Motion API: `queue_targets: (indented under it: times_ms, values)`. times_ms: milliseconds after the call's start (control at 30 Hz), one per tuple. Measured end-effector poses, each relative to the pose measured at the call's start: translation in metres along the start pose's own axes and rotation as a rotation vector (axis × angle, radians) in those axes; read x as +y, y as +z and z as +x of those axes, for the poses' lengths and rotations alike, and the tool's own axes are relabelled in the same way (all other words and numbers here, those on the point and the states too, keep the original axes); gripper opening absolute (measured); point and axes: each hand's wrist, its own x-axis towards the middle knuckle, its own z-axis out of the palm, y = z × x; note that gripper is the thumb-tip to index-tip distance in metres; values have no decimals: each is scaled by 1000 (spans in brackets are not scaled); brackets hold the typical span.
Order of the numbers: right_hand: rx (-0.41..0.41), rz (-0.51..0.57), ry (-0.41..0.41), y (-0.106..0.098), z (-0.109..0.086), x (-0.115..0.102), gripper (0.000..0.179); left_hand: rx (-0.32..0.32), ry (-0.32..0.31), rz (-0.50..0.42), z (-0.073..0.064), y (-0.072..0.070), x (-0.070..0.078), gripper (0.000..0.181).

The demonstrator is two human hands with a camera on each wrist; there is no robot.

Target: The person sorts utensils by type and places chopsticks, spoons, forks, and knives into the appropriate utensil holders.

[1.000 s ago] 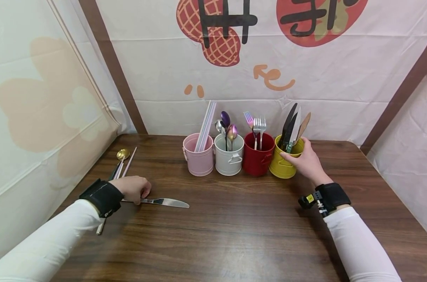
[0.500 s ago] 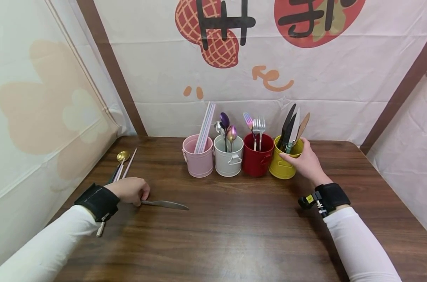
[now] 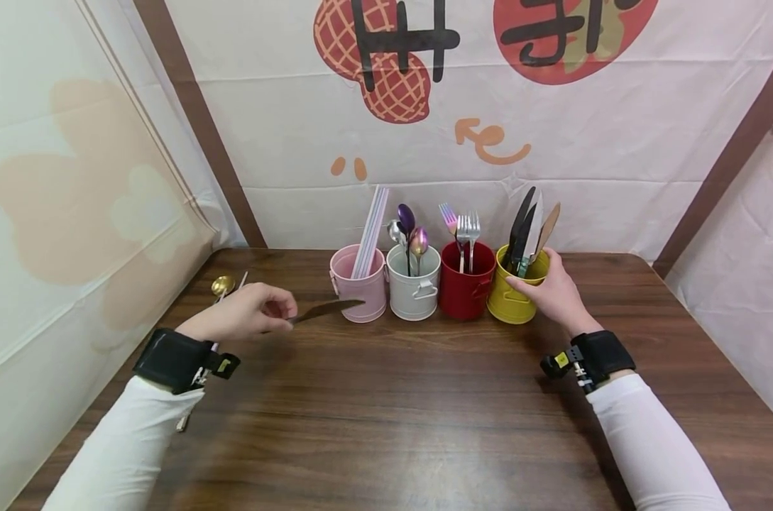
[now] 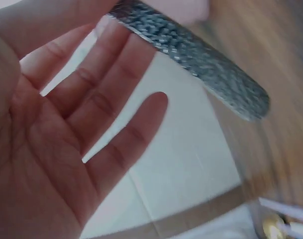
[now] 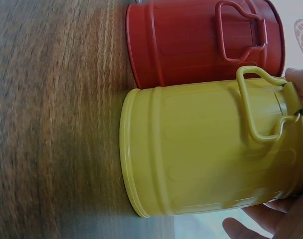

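Note:
My left hand pinches a table knife above the left part of the table, its blade pointing right and overlapping the pink bucket in the head view. In the left wrist view the knife's hammered metal handle crosses the fingertips, while the little finger stands free. My right hand grips the rim of a yellow metal bucket from the right side, thumb at the front. Several knives stand in that bucket, dark, silver and copper-coloured. The right wrist view shows the yellow bucket's wire handle hanging outside.
A pink bucket with chopsticks, a white bucket with spoons and a red bucket with forks stand in a row left of the yellow one. A gold spoon lies at the table's left, partly hidden with other utensils.
My left hand has lifted the table knife off the table and moved it away from me and slightly right, towards the pink bucket. The right hand keeps its hold on the yellow bucket.

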Motion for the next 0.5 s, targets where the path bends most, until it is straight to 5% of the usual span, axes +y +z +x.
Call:
queue_targets:
  times_ms: [333, 500]
  values:
    - [0, -4, -3, 1, 0, 1, 101, 191, 146, -353, 50, 16, 42, 12]
    - [3, -3, -7, 1, -1, 0, 100, 304, 149, -519, 84, 24, 71, 13]
